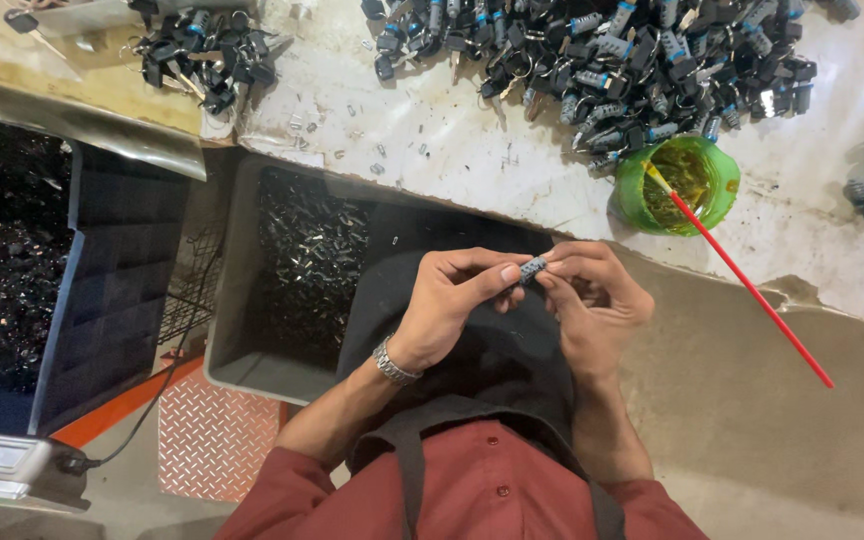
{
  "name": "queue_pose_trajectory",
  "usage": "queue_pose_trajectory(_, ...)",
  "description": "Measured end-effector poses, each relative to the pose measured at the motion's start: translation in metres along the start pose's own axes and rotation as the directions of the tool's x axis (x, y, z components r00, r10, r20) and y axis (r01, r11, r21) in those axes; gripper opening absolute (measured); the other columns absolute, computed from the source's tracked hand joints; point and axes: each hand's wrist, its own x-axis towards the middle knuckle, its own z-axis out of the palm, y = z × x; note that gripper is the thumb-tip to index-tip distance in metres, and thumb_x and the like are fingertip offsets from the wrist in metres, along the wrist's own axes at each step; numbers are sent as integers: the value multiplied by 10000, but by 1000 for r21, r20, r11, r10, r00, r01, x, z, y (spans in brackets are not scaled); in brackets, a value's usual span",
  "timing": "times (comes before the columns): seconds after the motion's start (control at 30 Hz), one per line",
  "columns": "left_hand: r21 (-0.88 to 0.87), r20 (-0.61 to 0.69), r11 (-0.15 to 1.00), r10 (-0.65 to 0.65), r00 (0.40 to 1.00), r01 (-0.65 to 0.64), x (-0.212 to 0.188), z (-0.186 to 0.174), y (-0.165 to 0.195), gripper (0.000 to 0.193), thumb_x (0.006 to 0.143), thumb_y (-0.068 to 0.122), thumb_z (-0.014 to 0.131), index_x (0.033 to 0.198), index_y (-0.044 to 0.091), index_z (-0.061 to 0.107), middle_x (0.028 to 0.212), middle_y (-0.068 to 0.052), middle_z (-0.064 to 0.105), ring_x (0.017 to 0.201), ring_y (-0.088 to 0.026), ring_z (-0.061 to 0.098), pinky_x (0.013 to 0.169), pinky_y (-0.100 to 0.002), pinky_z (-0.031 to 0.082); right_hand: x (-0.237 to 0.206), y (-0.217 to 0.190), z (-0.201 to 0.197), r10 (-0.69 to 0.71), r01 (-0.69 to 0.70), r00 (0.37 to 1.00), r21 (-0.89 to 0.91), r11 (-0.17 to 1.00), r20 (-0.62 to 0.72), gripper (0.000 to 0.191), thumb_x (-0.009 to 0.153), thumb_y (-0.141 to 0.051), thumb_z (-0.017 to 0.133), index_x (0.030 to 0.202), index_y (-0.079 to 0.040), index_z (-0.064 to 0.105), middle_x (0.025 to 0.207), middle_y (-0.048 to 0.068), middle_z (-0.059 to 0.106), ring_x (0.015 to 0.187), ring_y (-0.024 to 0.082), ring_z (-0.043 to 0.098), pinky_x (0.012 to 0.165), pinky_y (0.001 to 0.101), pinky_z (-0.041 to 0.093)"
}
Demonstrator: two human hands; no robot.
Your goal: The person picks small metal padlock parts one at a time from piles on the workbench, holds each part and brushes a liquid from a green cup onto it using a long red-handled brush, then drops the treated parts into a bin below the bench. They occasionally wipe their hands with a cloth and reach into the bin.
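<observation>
Both hands meet over the lap, just below the bench edge. Left hand [452, 300] closed in a pinch: thumb and fingertips grip the near end of a small grey lock cylinder [533, 268]. Right hand [592, 300] curled, fingertips on the cylinder's other end; whether it grips or only steadies, cannot tell.

Cylinder position: directly between the two hands, touching both. Long axis runs roughly left-to-right, tilted slightly upward toward the right hand. Neither hand is clearly nearer; the left covers more of it.

Landmark: green cup [678, 183] on the bench [432, 140].
- Held cylinder lies below and left of the cup, near but apart from it.
- Red brush [752, 290] stands in the cup, handle slanting down to the right, past the right hand.
- Heap of black-and-grey lock parts with keys [612, 50] just above the cup.
- Grey bin [282, 290] of small dark metal pieces well left of the cup, beside the left wrist, which wears a metal watch [392, 362].
- Dark blue crate [82, 290] further left again.
</observation>
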Motion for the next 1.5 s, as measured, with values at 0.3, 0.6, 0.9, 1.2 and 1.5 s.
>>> queue_pose_trajectory(0.3, -157, 33, 972, -170, 985, 173, 7, 3, -3, 313, 1003, 160, 702, 1228, -57, 715, 912, -76, 736, 756, -103, 650, 709, -254, 534, 0, 11, -6, -72, 71, 997, 82, 994, 9, 184, 965, 131, 702, 1085, 13, 626, 1166, 122, 641, 1014, 129, 661, 849, 235, 573)
queue_pose_trajectory(0.6, -233, 70, 944, -225, 972, 236, 8, 3, -3, 318, 1017, 185, 688, 1231, -50, 709, 881, -68, 720, 708, -98, 624, 728, -293, 560, 4, 14, -10, -33, 31, 999, 83, 996, 22, 212, 920, 151, 724, 1064, 19, 643, 1145, 147, 655, 994, 141, 653, 809, 225, 546)
queue_pose_trajectory(0.9, -166, 29, 968, -186, 982, 189, 8, 3, -2, 289, 1016, 157, 681, 1213, -51, 722, 876, -79, 732, 700, -100, 629, 698, -272, 545, 12, 1, -11, -173, 183, 982, -130, 975, 79, 264, 927, 148, 766, 1136, 7, 690, 1077, 130, 680, 929, 125, 682, 757, 216, 567)
queue_pose_trajectory(1.2, -258, 79, 935, -229, 970, 242, 12, -4, -7, 318, 1016, 201, 683, 1219, -43, 708, 869, -56, 708, 686, -95, 608, 721, -298, 559, 13, 0, -8, -68, 71, 996, -54, 996, 58, 250, 917, 137, 772, 1087, -17, 673, 1100, 110, 691, 969, 112, 692, 797, 204, 580)
queue_pose_trajectory(1.5, 579, 172, 731, 322, 931, -360, -1, 6, 10, 377, 990, 160, 707, 1323, -14, 676, 993, -91, 734, 869, -168, 657, 807, -306, 547, 12, 8, -15, -64, 76, 994, -140, 987, 86, 232, 936, 101, 756, 1127, 12, 661, 1144, 91, 650, 910, 78, 614, 755, 184, 506)
